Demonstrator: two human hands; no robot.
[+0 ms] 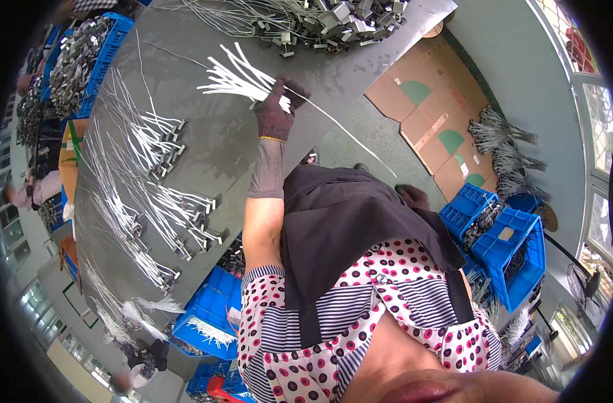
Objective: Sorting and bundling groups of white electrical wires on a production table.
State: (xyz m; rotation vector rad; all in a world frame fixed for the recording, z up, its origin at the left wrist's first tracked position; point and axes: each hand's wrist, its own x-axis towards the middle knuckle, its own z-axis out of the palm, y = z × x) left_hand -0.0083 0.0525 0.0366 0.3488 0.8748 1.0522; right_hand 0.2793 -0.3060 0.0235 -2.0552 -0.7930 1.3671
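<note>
The left hand [277, 111] wears a dark glove, and its fingers are curled tight around a bunch of white tubes [236, 79]. The bunch is over the gray surface [219, 151], near its edge, with its ends spread out like a fan. A long thin wire [347, 131] goes from that hand to just beside the right hand [412, 196]. The right hand is gloved too, near the black apron [347, 228]; I cannot tell how open it is or if it holds anything. More wires [192, 205] lie in bunches on the surface.
</note>
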